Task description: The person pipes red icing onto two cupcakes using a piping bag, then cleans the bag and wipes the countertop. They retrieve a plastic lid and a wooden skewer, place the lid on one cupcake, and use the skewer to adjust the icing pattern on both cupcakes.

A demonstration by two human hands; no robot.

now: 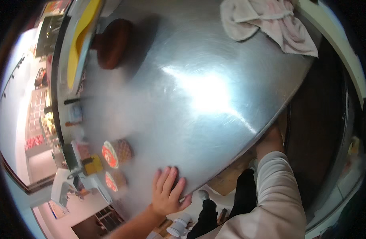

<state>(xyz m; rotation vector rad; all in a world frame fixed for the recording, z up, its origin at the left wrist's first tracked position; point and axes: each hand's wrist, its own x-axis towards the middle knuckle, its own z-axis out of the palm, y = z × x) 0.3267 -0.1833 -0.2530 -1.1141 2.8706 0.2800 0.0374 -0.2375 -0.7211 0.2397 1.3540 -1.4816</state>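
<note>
My left hand (167,193) rests palm down near the front edge of a shiny metal table (163,107), its fingers stretched out and slightly spread, holding nothing. My right hand (271,139) reaches below the same table's edge further to the right. Only the wrist and back part show, so its fingers are hidden by the tabletop. Left of my left hand are two patterned paper cups with orange-red and white tops: a larger cup (118,153) and a smaller cup (115,180). Neither hand touches them.
A crumpled pale cloth (270,24) lies at the table's far right corner. At the far left are a brown round wooden-looking object (114,44) and a yellow sheet-like piece (81,44). A yellow box (92,164) stands behind the cups. A dark panel (316,131) borders the right.
</note>
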